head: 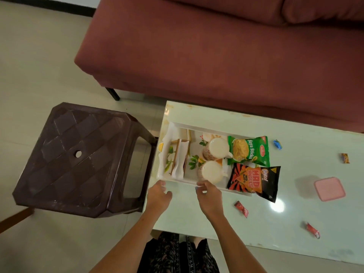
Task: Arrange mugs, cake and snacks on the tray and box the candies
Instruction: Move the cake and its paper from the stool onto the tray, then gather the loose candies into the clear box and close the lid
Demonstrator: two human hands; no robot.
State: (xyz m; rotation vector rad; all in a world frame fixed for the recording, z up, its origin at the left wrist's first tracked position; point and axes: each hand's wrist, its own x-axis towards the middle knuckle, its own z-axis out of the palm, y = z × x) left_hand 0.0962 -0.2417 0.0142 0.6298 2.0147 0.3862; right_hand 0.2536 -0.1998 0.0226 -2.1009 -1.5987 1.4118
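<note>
A white floral tray (199, 126) lies at the left end of the glass table. It holds two mugs (216, 148) (210, 172), wrapped cake slices (180, 161), a green Soya Sticks bag (249, 150) and a black Mad Angles bag (255, 180). My left hand (158, 195) hovers at the tray's near edge, fingers loosely curled, holding nothing. My right hand (208, 196) is at the near rim by the front mug, fingertips touching the rim. Loose candies lie on the table: blue (277, 144), brown (345, 158), and two red ones (241, 208) (313, 230). A pink box (329, 189) sits at the right.
A dark brown plastic stool (78, 156) stands left of the table. A maroon sofa (216, 46) runs behind the table (295, 223). My lap shows at the table's near edge.
</note>
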